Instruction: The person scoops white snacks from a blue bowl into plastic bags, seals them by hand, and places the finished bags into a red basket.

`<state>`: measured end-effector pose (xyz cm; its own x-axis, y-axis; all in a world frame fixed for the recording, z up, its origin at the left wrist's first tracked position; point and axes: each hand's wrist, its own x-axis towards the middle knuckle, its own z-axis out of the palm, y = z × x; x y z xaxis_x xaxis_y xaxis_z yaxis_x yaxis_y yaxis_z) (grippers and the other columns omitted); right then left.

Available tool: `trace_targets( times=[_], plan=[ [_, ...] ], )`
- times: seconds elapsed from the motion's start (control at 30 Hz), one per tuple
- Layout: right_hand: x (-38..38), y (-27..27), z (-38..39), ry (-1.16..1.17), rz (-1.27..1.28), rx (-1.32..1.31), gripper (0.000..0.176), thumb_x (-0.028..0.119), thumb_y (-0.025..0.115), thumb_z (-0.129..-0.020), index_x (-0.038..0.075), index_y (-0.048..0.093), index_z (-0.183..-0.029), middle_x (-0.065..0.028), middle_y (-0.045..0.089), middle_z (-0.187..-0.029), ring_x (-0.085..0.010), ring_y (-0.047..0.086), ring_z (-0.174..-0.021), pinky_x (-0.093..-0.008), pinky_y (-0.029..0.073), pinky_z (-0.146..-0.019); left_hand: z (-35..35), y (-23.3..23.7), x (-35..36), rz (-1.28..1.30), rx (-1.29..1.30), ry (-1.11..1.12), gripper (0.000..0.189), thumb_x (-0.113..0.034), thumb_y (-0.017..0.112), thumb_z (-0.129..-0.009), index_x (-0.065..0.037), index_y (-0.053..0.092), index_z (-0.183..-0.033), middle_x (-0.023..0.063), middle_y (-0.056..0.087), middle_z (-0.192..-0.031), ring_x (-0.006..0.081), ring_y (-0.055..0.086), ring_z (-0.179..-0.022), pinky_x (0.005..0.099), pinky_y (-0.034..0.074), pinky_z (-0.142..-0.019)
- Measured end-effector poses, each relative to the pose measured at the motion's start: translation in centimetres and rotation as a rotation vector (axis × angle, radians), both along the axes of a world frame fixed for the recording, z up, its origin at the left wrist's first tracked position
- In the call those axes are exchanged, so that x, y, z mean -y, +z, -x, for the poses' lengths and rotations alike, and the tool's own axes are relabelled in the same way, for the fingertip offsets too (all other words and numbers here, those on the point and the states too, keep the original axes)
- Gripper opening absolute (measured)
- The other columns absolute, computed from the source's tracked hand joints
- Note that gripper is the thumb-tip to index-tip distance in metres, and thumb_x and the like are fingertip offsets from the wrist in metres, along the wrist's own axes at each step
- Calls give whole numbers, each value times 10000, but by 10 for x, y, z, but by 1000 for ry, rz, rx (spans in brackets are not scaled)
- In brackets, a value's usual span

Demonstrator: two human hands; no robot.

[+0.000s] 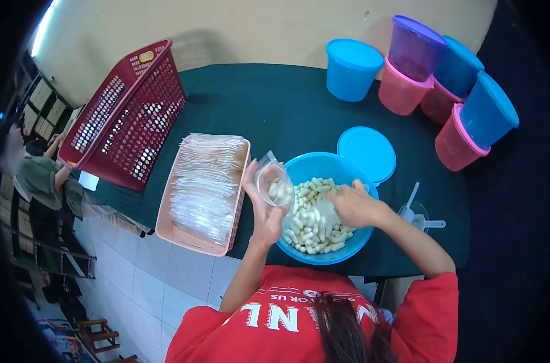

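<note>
My left hand [268, 212] is closed on a clear plastic bag [273, 180], held upright at the left rim of a blue tub [366, 239]. Several white capsules show inside the bag. The tub holds a heap of pale capsules [311, 233]. Over the heap, my right hand [355, 206] has its fingers closed around a translucent scoop [327, 210], blurred and partly hidden by the fingers. Left of my left hand, a pink basket [163, 227] contains a row of stacked clear bags [205, 184].
Behind the tub lies a blue lid [367, 154]. White scoops [417, 219] rest in a clear bowl to the right. Lidded blue, pink and purple tubs [408, 91] stand at the back right. A maroon basket [130, 121] stands at left, near another person [42, 181].
</note>
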<state>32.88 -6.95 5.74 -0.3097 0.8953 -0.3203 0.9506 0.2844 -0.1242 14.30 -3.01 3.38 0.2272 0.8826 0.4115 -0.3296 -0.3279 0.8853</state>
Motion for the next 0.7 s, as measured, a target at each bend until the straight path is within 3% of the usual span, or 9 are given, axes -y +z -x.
trace_targets(
  times=[0.07, 0.1, 0.23, 0.3, 0.4, 0.43, 0.53, 0.6, 0.7],
  plan=[
    [4, -6, 4, -8, 171, -120, 375, 83, 523, -644, -14, 486, -1005, -180, 583, -802, -302, 532, -874, -386, 285, -792, 0, 2, -1, 17, 5, 3, 844, -92, 467, -532, -42, 101, -1292, 239, 344, -1193, 317, 351, -1127, 436, 258, -973],
    [3, -15, 3, 27, 231, -173, 368, 100, 494, -672, -13, 481, -1023, -210, 576, -812, -336, 535, -869, -427, 296, -794, 1, -1, -3, 20, -9, -13, 841, -90, 466, -529, -39, 110, -1289, 233, 346, -1190, 316, 351, -1127, 432, 261, -972],
    [-2, -34, -4, 39, 249, -246, 388, 117, 461, -689, -9, 471, -1055, -234, 573, -833, -355, 533, -880, -466, 308, -808, 1, -4, -1, -7, -60, -24, 796, -83, 514, -572, -19, 153, -1279, 212, 355, -1188, 290, 364, -1124, 401, 274, -964],
    [-6, -35, -10, 139, 397, -315, 417, 180, 440, -719, 51, 464, -1115, -138, 576, -753, -296, 554, -742, -423, 331, -755, 1, -1, -3, -76, -212, 10, 779, -76, 598, -618, -9, 183, -1274, 203, 365, -1185, 276, 382, -1116, 385, 293, -952],
    [-17, -23, -15, 124, 501, -397, 439, 215, 431, -712, 39, 483, -1112, -127, 571, -730, -255, 555, -711, -389, 380, -706, -2, 3, -2, -107, -284, -7, 805, -144, 675, -671, 10, 169, -1278, 222, 355, -1206, 292, 376, -1148, 392, 308, -950],
    [-18, -16, -16, 92, 467, -426, 418, 212, 433, -712, 32, 507, -1083, -127, 559, -705, -237, 553, -679, -360, 410, -638, -3, 3, -1, -119, -273, 2, 805, -144, 675, -671, 10, 169, -1278, 222, 355, -1206, 292, 376, -1148, 392, 308, -950],
    [-21, 5, -20, 49, 403, -452, 397, 198, 418, -723, 36, 512, -1073, -131, 565, -715, -244, 560, -680, -356, 427, -622, -7, 4, 0, -89, -234, 56, 860, -178, 694, -685, 17, 126, -1300, 234, 345, -1215, 304, 369, -1157, 402, 303, -956],
    [-21, 25, -20, 1, 400, -473, 345, 195, 411, -732, 33, 528, -1013, -156, 575, -757, -268, 569, -724, -365, 435, -655, -7, 4, 1, -74, -268, 29, 883, -189, 663, -728, -14, 45, -1333, 225, 309, -1245, 294, 319, -1189, 393, 270, -968],
    [-21, 56, -26, -62, 320, -491, 287, 192, 404, -746, 35, 549, -937, -179, 586, -801, -287, 580, -767, -367, 447, -680, -6, -5, -3, -84, -364, 73, 894, -191, 671, -719, -15, 50, -1337, 221, 320, -1233, 291, 334, -1176, 384, 270, -969]
  ],
)
